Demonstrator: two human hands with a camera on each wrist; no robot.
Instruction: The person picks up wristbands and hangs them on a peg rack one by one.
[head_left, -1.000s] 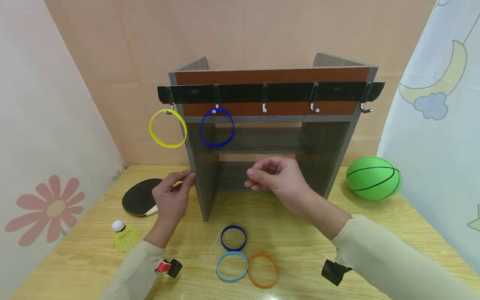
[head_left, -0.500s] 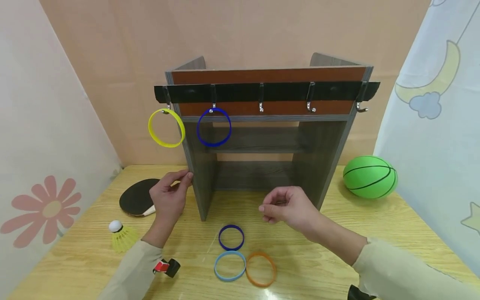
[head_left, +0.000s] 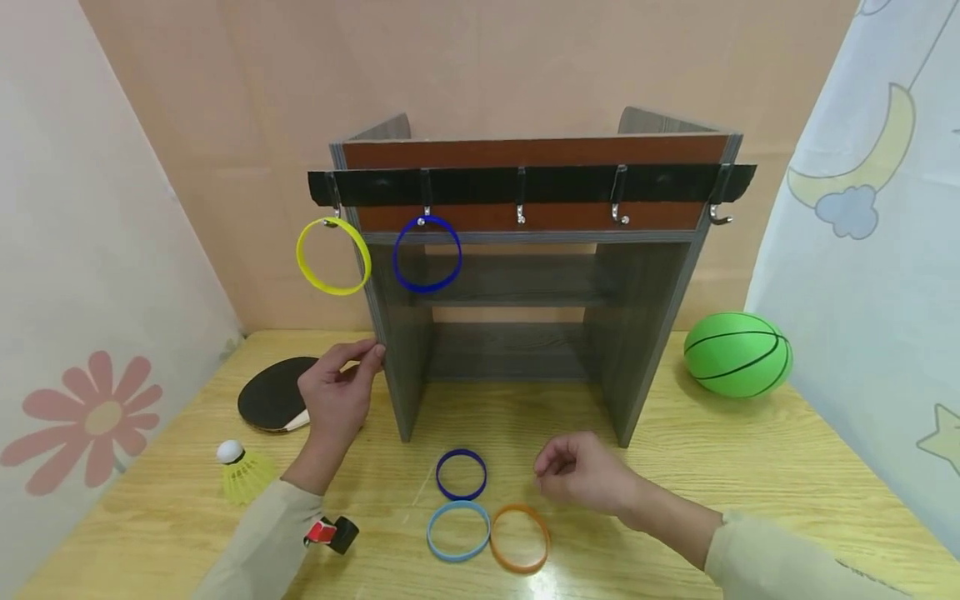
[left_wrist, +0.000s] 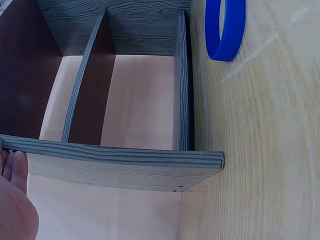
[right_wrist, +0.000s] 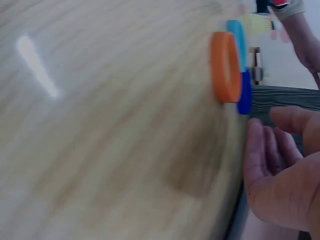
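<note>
While the left hand (head_left: 337,396) pinches the front edge of the grey shelf (head_left: 648,325) between thumb and fingers, the right hand (head_left: 588,473) holds nothing and is above the table (head_left: 615,567), in front of the shelf's right side panel. Its fingers are loosely curled, and the right wrist view shows the thumb apart from them.

Nearest to this hand is the orange ring (right_wrist: 218,70), flat on the table — to the hand's left and a little closer to the person, not touched by it. Just left of that lies the light blue ring (head_left: 457,559), its rim touching the orange one or nearly so. Behind the light blue ring, and very close to it, is the dark blue ring (left_wrist: 234,30), which lies directly left of the right hand with bare wood between.

Above, a black strip (head_left: 570,185) across the shelf's front carries five hooks. From the leftmost hangs a yellow ring (head_left: 341,292); from the next, a royal blue ring (head_left: 426,288) — both higher than either hand. A black paddle (head_left: 273,396) and a yellow shuttlecock (head_left: 247,479) lie left of the left hand; a green ball (head_left: 738,354) rests right of the shelf.
</note>
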